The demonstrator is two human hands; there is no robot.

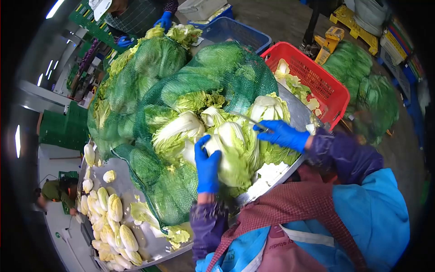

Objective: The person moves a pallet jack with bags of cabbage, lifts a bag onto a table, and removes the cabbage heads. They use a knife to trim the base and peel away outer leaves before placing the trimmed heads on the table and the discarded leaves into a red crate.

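My left hand (207, 168), in a blue glove, grips the left side of a napa cabbage (232, 156), thumb and forefinger against its pale leaves. The cabbage's leafy lower end is blurred. In my gloved right hand (284, 135) is a knife (252, 121), its thin blade pointing left over the cabbages. Right behind the blade stands another napa cabbage (268, 109), with white ribs showing. A further cabbage (181, 131) lies to the left, at the mouth of a green mesh sack (181, 90) full of cabbages.
Trimmed cabbage hearts (115, 208) are heaped on the metal table (145, 242) at left. A red crate (333, 84) with leaf scraps stands at the right, a blue tub (247, 34) behind. Full green sacks (349, 63) lie on the floor. A co-worker's gloved hand (165, 20) is across the table.
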